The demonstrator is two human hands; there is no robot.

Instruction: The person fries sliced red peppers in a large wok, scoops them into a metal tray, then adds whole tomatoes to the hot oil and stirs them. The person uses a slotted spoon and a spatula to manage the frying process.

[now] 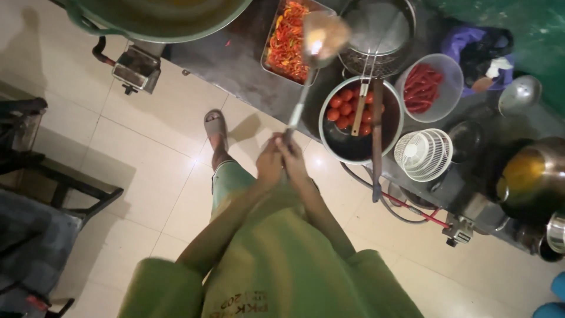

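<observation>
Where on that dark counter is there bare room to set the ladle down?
One bare patch of counter lies between the green basin and the tray of cut chillies. To the right it is crowded: strainer, pot of tomatoes, bowl of red chillies and white fan sit close together.

You've got one ladle [322,35], one tray of peppers [286,40], two strainers [376,35], one pot of tomatoes [360,121].

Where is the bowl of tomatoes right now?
In the head view, the bowl of tomatoes sits right of centre on the counter, between the tray of sliced peppers and the white fan.
</observation>
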